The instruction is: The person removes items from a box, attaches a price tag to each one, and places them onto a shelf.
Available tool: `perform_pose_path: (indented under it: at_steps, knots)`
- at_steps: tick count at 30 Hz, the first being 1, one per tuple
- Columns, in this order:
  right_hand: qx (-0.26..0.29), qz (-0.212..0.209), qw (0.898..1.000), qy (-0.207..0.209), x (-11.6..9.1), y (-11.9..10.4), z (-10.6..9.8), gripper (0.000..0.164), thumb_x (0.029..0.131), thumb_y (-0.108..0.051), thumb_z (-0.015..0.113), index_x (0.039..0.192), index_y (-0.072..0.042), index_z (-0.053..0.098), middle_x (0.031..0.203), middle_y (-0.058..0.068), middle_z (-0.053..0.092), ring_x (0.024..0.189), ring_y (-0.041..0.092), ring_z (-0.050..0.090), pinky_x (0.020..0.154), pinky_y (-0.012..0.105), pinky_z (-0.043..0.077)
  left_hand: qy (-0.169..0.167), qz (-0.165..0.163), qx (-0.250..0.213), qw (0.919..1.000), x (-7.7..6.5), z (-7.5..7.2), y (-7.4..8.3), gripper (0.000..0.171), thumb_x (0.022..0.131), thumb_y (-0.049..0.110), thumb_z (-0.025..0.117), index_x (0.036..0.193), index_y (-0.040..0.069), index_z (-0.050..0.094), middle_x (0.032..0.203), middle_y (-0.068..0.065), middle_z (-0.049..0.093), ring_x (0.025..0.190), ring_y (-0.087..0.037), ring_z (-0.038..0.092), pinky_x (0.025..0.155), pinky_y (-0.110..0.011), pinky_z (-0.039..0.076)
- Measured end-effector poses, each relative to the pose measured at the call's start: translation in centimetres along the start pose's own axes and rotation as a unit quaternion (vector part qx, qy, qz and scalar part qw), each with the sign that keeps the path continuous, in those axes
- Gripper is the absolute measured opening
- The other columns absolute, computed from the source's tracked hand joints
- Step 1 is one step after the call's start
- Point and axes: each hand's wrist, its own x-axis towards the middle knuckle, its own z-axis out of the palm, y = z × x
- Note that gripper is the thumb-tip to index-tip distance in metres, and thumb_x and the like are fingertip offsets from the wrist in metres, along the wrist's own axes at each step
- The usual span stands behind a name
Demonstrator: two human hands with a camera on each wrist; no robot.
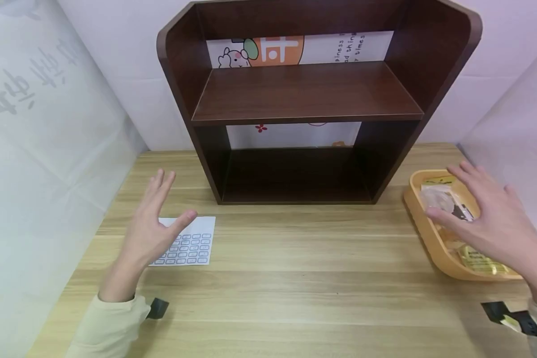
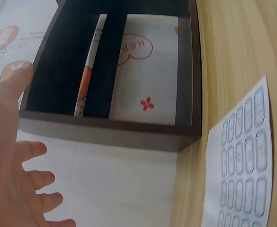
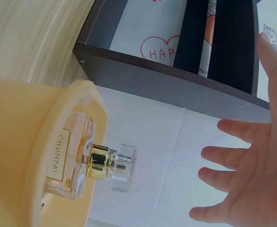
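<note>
My left hand (image 1: pixel 149 228) hovers above a sheet of blue-bordered labels (image 1: pixel 192 243), fingers spread and holding nothing. The same sheet (image 2: pixel 242 161) lies at the right of the left wrist view. Over the yellow basket (image 1: pixel 422 231) my right hand (image 1: pixel 496 219) is held with thumb and fingers apart, also holding nothing. Inside the basket are plastic-wrapped items (image 1: pixel 443 199) and a yellow packet (image 1: pixel 481 258), partly hidden by the hand. The right wrist view shows a perfume bottle (image 3: pixel 69 156) with a gold collar and clear cap, standing in the basket.
A dark brown two-tier shelf (image 1: pixel 309 94) stands at the back of the wooden table (image 1: pixel 304 278). White sheeting (image 1: pixel 49 149) with grey characters hangs at the left, and more covers the back and right. Black patches (image 1: pixel 157 308) are by both sleeves.
</note>
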Motion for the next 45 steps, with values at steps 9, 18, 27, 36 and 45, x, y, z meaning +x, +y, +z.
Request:
perform_pose_path:
  at_steps: [9,18,27,36,45]
  knots:
    - [0.104,0.050,0.993,0.024,-2.3,1.6,-1.2,0.081,0.095,-0.021,0.069,0.161,-0.030,0.023,0.163,-0.015,0.017,0.152,0.028,0.003,0.114,0.068,-0.005,0.019,0.021,-0.145,0.9891,-0.3,1.3,1.0,0.075,0.090,0.032,0.077,0.155,0.029,0.039,0.160,0.001,0.035,0.147,-0.028,0.031,0.114,-0.062,0.026]
    - [0.223,-0.013,0.967,0.121,-3.2,4.6,-0.7,0.058,0.099,0.000,0.054,0.153,-0.018,0.042,0.150,-0.015,0.045,0.132,-0.003,0.039,0.110,0.009,0.016,-0.024,0.019,-0.310,0.9503,-0.1,2.3,1.7,0.065,0.092,0.005,0.071,0.151,0.009,0.043,0.151,-0.007,0.047,0.139,-0.024,0.043,0.108,-0.032,0.042]
    - [0.431,-0.059,0.894,0.104,-3.7,10.4,-1.0,0.051,0.101,0.003,0.049,0.151,0.000,0.040,0.136,-0.005,0.062,0.112,0.002,0.061,0.085,0.008,0.045,-0.060,-0.016,-0.412,0.9089,-0.1,3.6,1.4,0.059,0.094,-0.001,0.067,0.148,0.005,0.044,0.141,-0.012,0.052,0.127,-0.030,0.054,0.094,-0.028,0.053]
    - [0.608,-0.056,0.789,-0.065,-3.6,20.0,-1.7,0.055,0.106,0.002,0.035,0.159,-0.011,0.027,0.141,0.001,0.059,0.119,0.013,0.062,0.082,0.027,0.057,-0.112,-0.042,-0.471,0.8741,0.5,5.4,1.6,0.058,0.094,0.001,0.067,0.147,0.003,0.043,0.137,-0.010,0.056,0.123,-0.030,0.059,0.091,-0.043,0.056]
    - [0.661,0.030,0.748,-0.039,-4.1,25.3,-1.1,0.052,0.108,0.001,0.023,0.154,-0.020,0.032,0.130,0.000,0.066,0.104,0.018,0.070,0.068,0.033,0.061,-0.171,-0.039,-0.489,0.8546,1.6,8.1,3.6,0.060,0.091,0.001,0.070,0.146,0.007,0.046,0.141,-0.017,0.052,0.126,-0.042,0.054,0.093,-0.057,0.052]
